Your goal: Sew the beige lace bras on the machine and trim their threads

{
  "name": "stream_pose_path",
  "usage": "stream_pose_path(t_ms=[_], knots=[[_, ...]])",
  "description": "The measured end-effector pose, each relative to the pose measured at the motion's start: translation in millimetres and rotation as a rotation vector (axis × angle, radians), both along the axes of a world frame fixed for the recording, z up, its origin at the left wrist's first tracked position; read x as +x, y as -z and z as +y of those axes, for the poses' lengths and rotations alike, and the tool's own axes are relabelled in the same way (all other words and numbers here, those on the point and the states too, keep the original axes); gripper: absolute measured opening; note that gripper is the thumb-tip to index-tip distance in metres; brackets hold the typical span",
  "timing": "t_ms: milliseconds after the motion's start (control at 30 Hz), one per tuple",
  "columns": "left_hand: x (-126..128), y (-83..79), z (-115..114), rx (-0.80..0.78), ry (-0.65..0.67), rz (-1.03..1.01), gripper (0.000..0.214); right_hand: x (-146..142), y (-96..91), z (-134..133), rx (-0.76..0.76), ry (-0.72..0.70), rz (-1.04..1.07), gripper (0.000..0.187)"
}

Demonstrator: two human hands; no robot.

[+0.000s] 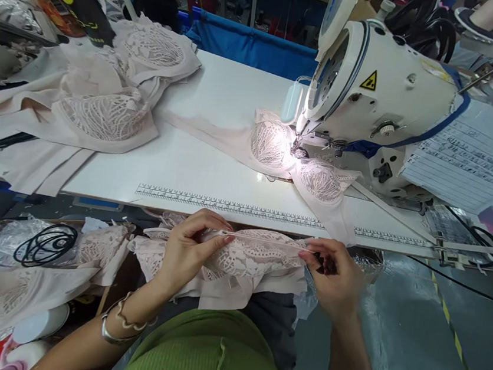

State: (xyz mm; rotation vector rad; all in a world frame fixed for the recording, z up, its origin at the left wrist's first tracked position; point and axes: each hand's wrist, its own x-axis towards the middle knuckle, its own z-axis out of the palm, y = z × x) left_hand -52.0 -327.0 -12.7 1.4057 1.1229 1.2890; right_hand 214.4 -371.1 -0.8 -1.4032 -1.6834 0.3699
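Note:
Over my lap, in front of the table edge, a pale pink lace bra (260,255) is stretched between both hands. My left hand (194,250) pinches its upper edge between thumb and fingers. At the other end my right hand (332,272) pinches the same edge. More pale pink fabric lies beneath on my lap. Beyond, a second lace bra (320,181) lies under the lit needle area of a white sewing machine (387,82), one wing trailing left and the other hanging over the front edge.
A pile of lace bras (107,115) covers the table's left part. A printed ruler (226,205) runs along the front edge of the white table (177,165). Lower left, a box holds bra pieces, a coiled black cable (46,245) and bottles. Handwritten paper (473,151) hangs by the machine.

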Motion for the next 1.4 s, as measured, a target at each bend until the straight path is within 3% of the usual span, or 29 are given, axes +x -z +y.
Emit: stream_pose_path(t_ms=[167,400,467,533,600,667,700,800,900,1067,1233,1400], knots=[[1,4.3,0,-0.031,0.01,-0.041,0.007,-1,-11.6,8,-0.045,-0.064,-0.017,0.017],[2,9.5,-2,0.001,0.085,-0.193,0.01,18,-34.7,17,-0.255,-0.296,0.235,0.026],[-2,3.8,-1,-0.024,0.197,-0.258,0.011,28,-43.2,20,-0.308,-0.406,0.32,0.029],[-5,-6.4,2,-0.099,0.413,-0.245,0.01,31,-53.1,23,-0.353,-0.518,0.37,0.027],[-5,-17.9,5,-0.133,0.639,-0.113,0.029,25,-62.5,25,-0.402,-0.584,0.335,0.022],[3,-26.5,7,-0.07,0.762,0.054,0.053,11,-68.7,26,-0.433,-0.581,0.222,0.014],[9,-28.8,7,-0.02,0.767,0.108,0.051,2,-69.9,26,-0.433,-0.568,0.16,0.012],[29,-28.2,5,0.08,0.712,0.116,0.011,-19,-66.1,23,-0.399,-0.539,0.034,0.012],[39,-23.5,4,0.089,0.651,0.053,0.017,-19,-54.1,21,-0.381,-0.498,0.005,0.008],[34,-21.8,10,0.047,0.617,0.073,0.018,6,-35.0,25,-0.356,-0.513,0.112,0.029],[32,-21.6,15,0.036,0.597,0.085,0.017,13,-35.3,32,-0.275,-0.619,0.182,0.023],[35,-21.8,13,0.031,0.621,0.009,0.015,14,-38.0,30,-0.294,-0.513,0.268,0.025]])
